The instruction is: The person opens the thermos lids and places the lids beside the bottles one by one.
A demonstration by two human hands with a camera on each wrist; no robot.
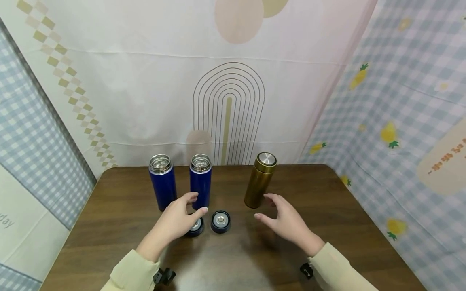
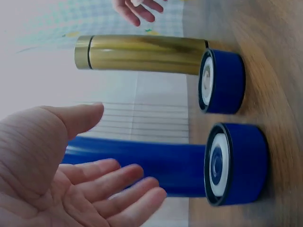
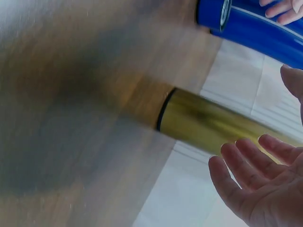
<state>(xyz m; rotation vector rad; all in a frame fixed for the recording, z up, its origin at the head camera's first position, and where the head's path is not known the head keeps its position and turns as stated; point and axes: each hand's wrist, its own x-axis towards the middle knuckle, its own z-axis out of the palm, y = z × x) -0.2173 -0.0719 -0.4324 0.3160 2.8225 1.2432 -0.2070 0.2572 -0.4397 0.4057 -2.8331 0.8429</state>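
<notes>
Two blue thermos bottles stand uncapped on the table, the left bottle (image 1: 162, 186) and the right bottle (image 1: 200, 182), their steel mouths showing. A gold thermos bottle (image 1: 259, 184) stands to their right with its lid on. In front of the blue bottles lie two blue lids, one lid (image 1: 220, 221) in full view and the other lid (image 1: 198, 228) partly behind my left hand (image 1: 177, 217). That hand hovers near the right blue bottle, fingers spread and holding nothing. My right hand (image 1: 285, 220), also relaxed and holding nothing, is just in front of the gold bottle.
The brown wooden table (image 1: 349, 242) ends at a white patterned cloth (image 1: 145, 101) behind the bottles. Checked cloth (image 1: 400, 101) hangs along the right side, and another checked cloth (image 1: 32, 121) along the left. Dark wrist cameras sit at both cuffs.
</notes>
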